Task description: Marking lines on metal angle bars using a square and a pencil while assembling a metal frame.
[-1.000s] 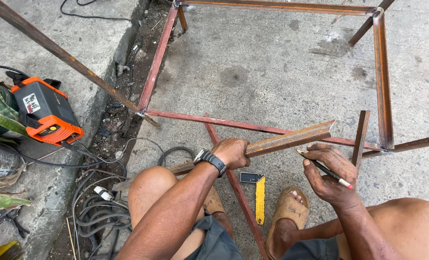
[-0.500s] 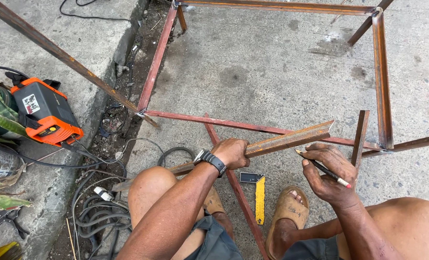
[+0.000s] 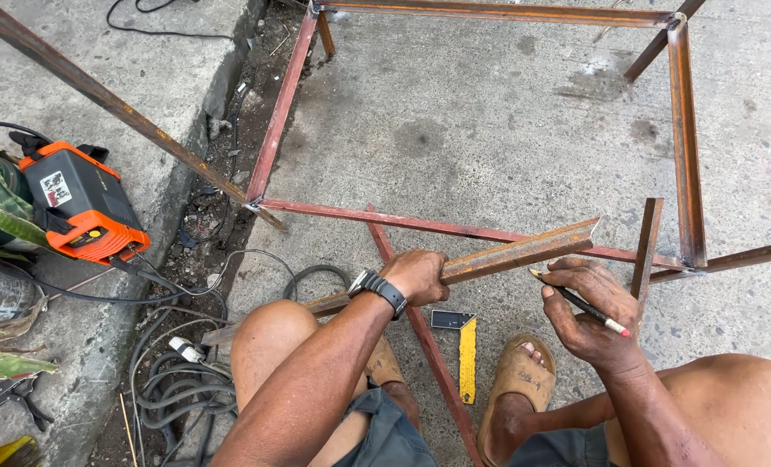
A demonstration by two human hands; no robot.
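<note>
My left hand point(image 3: 418, 275), with a black watch on the wrist, grips a rusty angle iron bar point(image 3: 524, 252) that runs from my left knee up to the right. My right hand point(image 3: 586, 310) holds a dark pencil point(image 3: 579, 302) just under the bar's far end, tip near the metal. A yellow-handled try square point(image 3: 463, 355) lies on the concrete between my feet, beside a red steel bar point(image 3: 420, 333).
A welded red steel frame point(image 3: 684, 147) lies on the concrete ahead. An orange welding machine point(image 3: 81, 207) stands on the left kerb with black cables point(image 3: 169, 380) coiled below it. Pliers point(image 3: 14, 393) and plant leaves point(image 3: 1, 216) sit at far left.
</note>
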